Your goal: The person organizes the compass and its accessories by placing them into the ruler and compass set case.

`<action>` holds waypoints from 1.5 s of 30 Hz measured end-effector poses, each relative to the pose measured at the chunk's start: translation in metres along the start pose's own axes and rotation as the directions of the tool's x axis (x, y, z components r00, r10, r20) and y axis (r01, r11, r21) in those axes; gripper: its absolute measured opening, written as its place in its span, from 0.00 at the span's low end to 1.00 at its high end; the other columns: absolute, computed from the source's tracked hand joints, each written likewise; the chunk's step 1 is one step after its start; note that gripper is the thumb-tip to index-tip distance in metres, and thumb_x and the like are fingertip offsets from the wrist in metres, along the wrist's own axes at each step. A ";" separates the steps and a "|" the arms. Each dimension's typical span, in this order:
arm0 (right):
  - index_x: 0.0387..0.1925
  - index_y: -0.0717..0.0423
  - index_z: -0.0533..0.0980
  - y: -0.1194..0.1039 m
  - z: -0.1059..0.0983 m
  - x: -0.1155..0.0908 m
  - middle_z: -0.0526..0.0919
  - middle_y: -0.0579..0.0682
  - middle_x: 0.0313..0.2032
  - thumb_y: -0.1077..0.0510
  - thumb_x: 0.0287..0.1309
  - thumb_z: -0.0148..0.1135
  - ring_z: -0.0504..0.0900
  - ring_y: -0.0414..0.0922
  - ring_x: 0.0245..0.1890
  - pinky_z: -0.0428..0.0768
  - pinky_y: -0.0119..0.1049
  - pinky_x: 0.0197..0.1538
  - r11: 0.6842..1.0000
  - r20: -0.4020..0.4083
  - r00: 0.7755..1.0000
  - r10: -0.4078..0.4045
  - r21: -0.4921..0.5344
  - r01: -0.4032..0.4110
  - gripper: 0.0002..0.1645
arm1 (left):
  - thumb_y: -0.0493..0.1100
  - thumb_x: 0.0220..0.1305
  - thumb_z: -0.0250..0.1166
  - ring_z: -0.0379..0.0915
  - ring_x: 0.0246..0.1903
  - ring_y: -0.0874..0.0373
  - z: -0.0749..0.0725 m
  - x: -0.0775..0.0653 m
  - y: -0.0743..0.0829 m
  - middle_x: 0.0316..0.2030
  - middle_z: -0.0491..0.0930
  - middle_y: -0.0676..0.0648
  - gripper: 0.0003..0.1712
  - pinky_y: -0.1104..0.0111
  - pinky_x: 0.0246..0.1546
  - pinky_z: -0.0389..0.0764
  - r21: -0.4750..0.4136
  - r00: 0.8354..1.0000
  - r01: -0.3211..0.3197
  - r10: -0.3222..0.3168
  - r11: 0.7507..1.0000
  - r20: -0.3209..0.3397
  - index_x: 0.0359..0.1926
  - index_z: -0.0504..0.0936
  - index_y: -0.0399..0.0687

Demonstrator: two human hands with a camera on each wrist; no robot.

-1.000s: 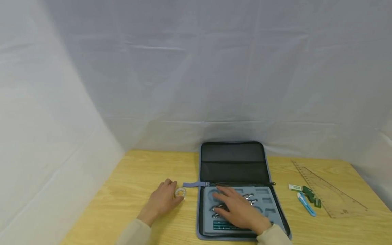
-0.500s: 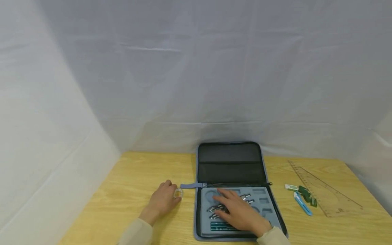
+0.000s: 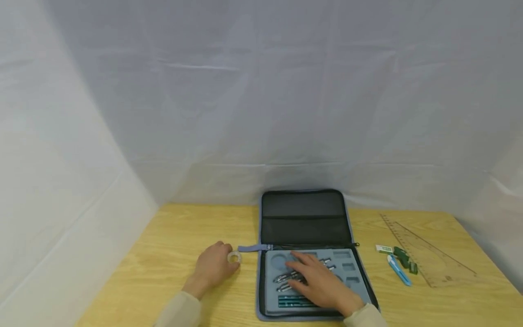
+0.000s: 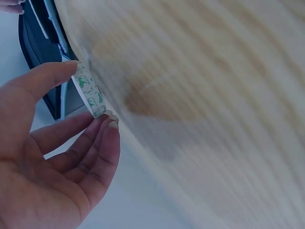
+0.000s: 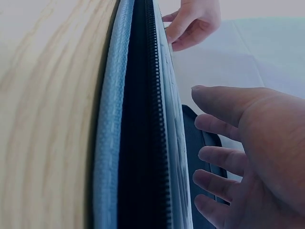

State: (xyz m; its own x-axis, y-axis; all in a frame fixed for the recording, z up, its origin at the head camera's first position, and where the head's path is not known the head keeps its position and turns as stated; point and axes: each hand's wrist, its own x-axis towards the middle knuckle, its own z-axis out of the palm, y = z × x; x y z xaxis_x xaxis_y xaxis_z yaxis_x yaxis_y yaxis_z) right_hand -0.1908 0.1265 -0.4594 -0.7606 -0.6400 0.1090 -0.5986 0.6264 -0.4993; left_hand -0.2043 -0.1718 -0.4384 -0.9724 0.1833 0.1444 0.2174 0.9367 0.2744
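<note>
Two hands [image 3: 213, 264] [image 3: 320, 282] flank the tape roll [image 4: 89, 90], the left pinching it.

An open zip case [image 3: 304, 231] lies on the worktop [image 3: 180, 227]. Left of the case, the left hand [image 3: 212, 265] holds a pale ring [image 3: 239, 257]; the right hand [image 3: 320, 282] spreads over its silver compasses [image 3: 286, 276]. Right of the case lie a blue cutter [image 3: 399, 270] and clear set square [image 3: 439, 275].

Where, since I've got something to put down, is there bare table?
The table is bare left of the left hand and beyond it to the back edge; a narrower patch lies between the case and the cutter. It is crowded farther right, where the eraser, cutter and set square cluster, and over the case, where the right hand is.
</note>
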 end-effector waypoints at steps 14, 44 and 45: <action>0.63 0.50 0.71 0.009 -0.005 -0.010 0.62 0.56 0.67 0.45 0.66 0.54 0.63 0.56 0.64 0.68 0.57 0.57 0.999 -0.014 0.999 0.039 -0.005 -0.039 0.27 | 0.50 0.51 0.71 0.72 0.28 0.56 0.002 0.012 0.022 0.30 0.74 0.49 0.19 0.61 0.25 0.76 0.022 0.996 -0.071 0.072 0.997 -0.046 0.38 0.83 0.41; 0.63 0.50 0.71 0.028 -0.009 -0.033 0.62 0.58 0.67 0.43 0.66 0.54 0.62 0.56 0.65 0.69 0.54 0.58 0.997 -0.059 0.995 0.082 0.009 -0.082 0.28 | 0.55 0.54 0.70 0.76 0.37 0.51 0.022 0.031 0.073 0.37 0.77 0.47 0.22 0.57 0.31 0.79 0.055 0.952 -0.304 0.305 0.951 -0.012 0.42 0.84 0.43; 0.63 0.50 0.71 0.028 -0.009 -0.033 0.62 0.58 0.67 0.43 0.66 0.54 0.62 0.55 0.65 0.69 0.54 0.58 0.997 -0.060 0.995 0.082 0.006 -0.082 0.28 | 0.55 0.54 0.70 0.76 0.38 0.51 0.023 0.031 0.074 0.37 0.78 0.47 0.22 0.57 0.31 0.79 0.054 0.951 -0.309 0.309 0.950 -0.002 0.42 0.84 0.42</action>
State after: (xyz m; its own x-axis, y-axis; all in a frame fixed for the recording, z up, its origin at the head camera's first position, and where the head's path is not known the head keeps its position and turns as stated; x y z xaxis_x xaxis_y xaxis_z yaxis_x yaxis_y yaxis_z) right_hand -0.1848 0.1692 -0.4694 -0.8210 -0.5585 0.1186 -0.5325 0.6740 -0.5121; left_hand -0.2200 -0.0902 -0.4352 -0.8574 0.4633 0.2243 0.5019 0.8492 0.1643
